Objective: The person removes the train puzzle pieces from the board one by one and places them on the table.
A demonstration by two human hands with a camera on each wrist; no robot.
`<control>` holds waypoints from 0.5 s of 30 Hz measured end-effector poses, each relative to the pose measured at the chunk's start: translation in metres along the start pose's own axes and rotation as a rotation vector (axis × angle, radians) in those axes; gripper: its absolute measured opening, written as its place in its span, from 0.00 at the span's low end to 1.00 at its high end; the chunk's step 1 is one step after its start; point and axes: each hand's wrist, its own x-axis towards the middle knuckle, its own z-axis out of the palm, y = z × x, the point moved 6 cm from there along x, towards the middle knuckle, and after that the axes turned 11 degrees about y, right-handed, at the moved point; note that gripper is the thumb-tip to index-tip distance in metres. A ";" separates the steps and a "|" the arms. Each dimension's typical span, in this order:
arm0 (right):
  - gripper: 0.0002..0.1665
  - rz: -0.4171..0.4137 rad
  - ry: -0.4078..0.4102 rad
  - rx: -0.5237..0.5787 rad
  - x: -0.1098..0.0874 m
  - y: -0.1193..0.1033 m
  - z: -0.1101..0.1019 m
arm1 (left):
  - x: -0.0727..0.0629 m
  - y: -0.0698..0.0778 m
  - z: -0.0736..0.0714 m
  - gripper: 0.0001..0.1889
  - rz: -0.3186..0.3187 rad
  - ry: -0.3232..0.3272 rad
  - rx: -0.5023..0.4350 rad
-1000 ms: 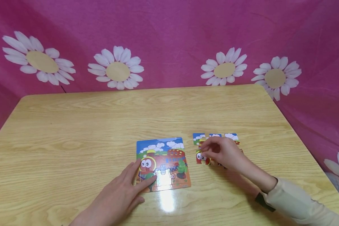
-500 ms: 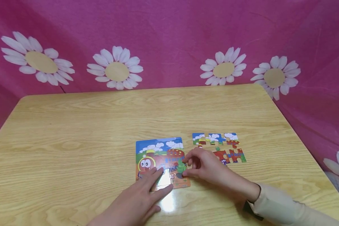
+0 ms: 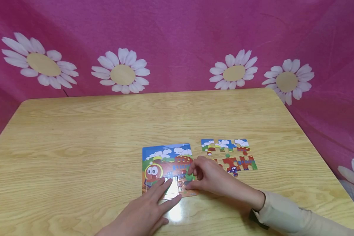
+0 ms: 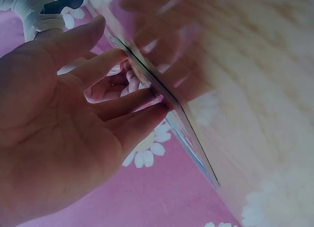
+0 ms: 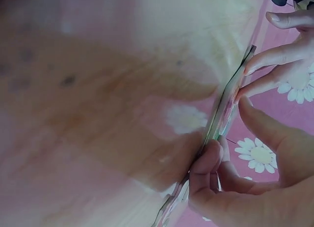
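Observation:
A jigsaw puzzle board printed with a red cartoon train lies flat on the table. Its lower row shows piece outlines, and glare whitens the lower middle. Across the board's lower left and front edge, my left hand rests with fingers spread; the left wrist view shows several fingertips touching the board. My right hand reaches over the board's right side, bent index finger and thumb apart on the lower right part by the green tree. In the right wrist view, the thumb meets the board's surface, and no lifted piece shows between the fingers.
Loose puzzle pieces lie in two rows right of the board: a back row with sky and clouds, and a front row partly hidden by my right hand. A pink daisy-print cloth hangs behind the wooden table.
My right hand has moved left from the loose pieces to the board's right side, then shifted slightly lower there. My left hand has slid right along the board's front edge.

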 end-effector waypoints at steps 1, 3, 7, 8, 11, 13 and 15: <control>0.18 0.007 0.001 0.004 0.000 0.000 0.000 | 0.000 0.000 0.000 0.31 -0.001 0.001 -0.001; 0.18 0.030 0.001 0.024 0.001 0.000 0.001 | 0.000 0.000 0.000 0.31 -0.001 0.005 -0.001; 0.17 0.056 -0.001 0.082 0.001 -0.001 0.002 | -0.001 0.000 -0.001 0.31 0.001 0.013 -0.001; 0.16 0.056 -0.003 0.100 0.001 -0.002 0.003 | -0.001 0.000 -0.001 0.31 0.002 0.013 0.000; 0.15 0.048 -0.005 0.140 0.000 -0.003 0.004 | -0.001 0.000 -0.001 0.31 -0.001 0.004 0.000; 0.15 0.051 -0.010 0.160 0.000 -0.004 0.005 | 0.000 0.000 0.000 0.31 -0.005 -0.005 -0.002; 0.15 0.058 -0.013 0.172 0.000 -0.004 0.006 | 0.000 0.000 0.000 0.31 -0.010 -0.012 -0.005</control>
